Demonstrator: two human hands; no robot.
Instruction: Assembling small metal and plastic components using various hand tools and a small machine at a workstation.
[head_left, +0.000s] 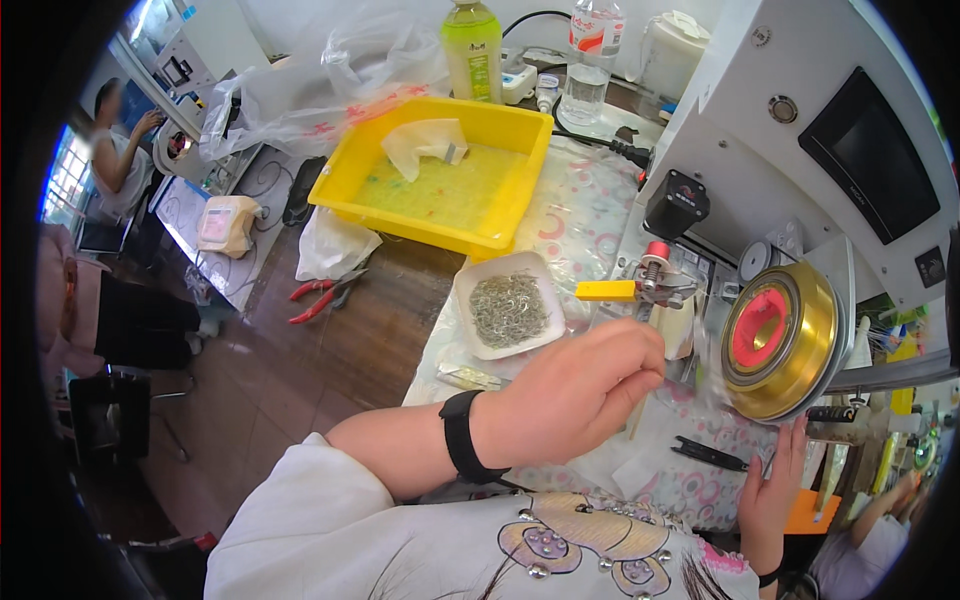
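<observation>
My left hand (580, 385), with a black band at the wrist, is held in front of the machine's small clamp with the yellow lever (607, 291). Its fingers are pinched together, and whatever they may grip is hidden. My right hand (775, 475) reaches up below the brass-coloured wheel (800, 350) with the red centre, fingers stretched out near the wheel's lower edge. Beside that hand lies a pair of black tweezers (708, 453). A white square dish (462, 290) full of small silvery metal pieces stands just beyond my left wrist.
A yellow tray (480, 238) with a white piece of film stands behind the dish. Red-handled pliers (318, 297) lie to its left. Bottles (472, 55), a plastic bag (290, 95) and a cable line the back. The machine (780, 130) fills the right. Other people are nearby.
</observation>
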